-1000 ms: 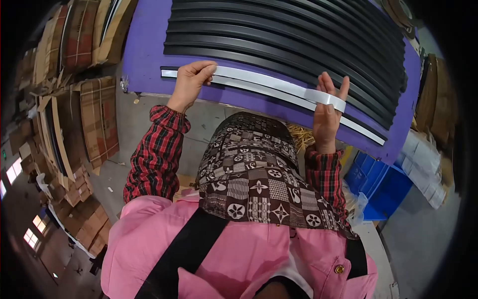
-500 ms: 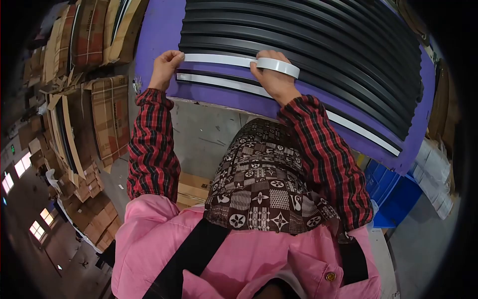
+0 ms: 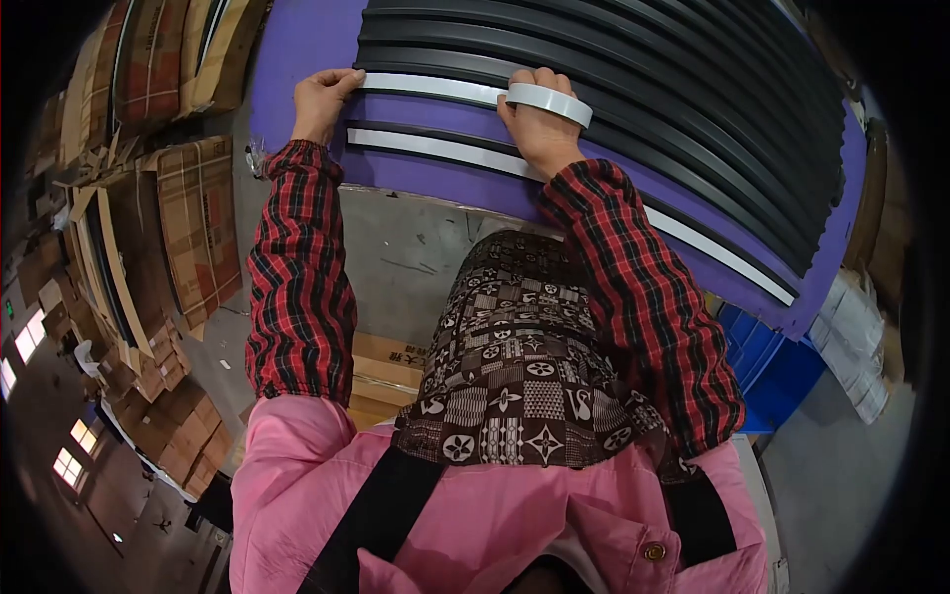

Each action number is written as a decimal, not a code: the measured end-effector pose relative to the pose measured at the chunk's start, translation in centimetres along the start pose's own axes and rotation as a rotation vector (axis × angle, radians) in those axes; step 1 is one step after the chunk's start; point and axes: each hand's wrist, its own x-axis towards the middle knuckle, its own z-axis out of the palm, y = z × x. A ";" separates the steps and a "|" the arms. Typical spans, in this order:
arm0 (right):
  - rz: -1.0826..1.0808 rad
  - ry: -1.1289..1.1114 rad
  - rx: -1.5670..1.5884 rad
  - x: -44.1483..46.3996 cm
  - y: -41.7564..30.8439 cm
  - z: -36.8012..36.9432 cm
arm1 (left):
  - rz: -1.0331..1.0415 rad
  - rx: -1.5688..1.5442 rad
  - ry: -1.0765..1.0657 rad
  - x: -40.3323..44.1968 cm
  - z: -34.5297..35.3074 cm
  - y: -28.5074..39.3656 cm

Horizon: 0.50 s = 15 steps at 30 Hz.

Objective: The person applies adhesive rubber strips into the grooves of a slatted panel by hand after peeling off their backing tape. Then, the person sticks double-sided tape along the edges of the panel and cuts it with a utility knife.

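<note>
My left hand point(image 3: 322, 104) pinches the left end of a white tape strip point(image 3: 430, 86) at the near edge of the black ribbed strips point(image 3: 594, 69). My right hand point(image 3: 544, 124) is wrapped round the white tape roll point(image 3: 549, 102), and the strip runs between both hands. Nearer to me, a separate black strip with a white band point(image 3: 445, 150) lies on the purple table point(image 3: 297, 49). It passes beneath my right wrist and sleeve, which hide its middle.
Cardboard boxes point(image 3: 198, 223) are stacked on the left. A blue bin point(image 3: 782, 381) stands below the table's right side, beside clear plastic wrapping point(image 3: 851, 342). An open-topped piece of cardboard point(image 3: 386, 361) lies on the floor near my body.
My left hand has moved left and away from me, off the nearer strip to the black strips' edge. My right hand has moved left with the roll and closed round it.
</note>
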 end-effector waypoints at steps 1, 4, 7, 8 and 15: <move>0.003 -0.002 -0.006 -0.1 0.1 0.0 | -0.001 -0.004 -0.005 -0.1 0.1 0.0; -0.025 0.041 -0.009 -0.1 0.4 0.3 | 0.013 -0.007 0.011 0.1 0.1 0.0; -0.076 0.108 -0.004 -0.2 0.6 0.7 | 0.037 0.021 0.027 0.2 0.2 -0.5; -0.083 0.131 -0.006 -0.3 0.7 1.0 | 0.060 0.036 0.017 0.3 0.2 -0.7; 0.041 -0.110 -0.030 0.4 -0.6 1.3 | 0.113 0.362 0.025 0.7 -0.9 0.0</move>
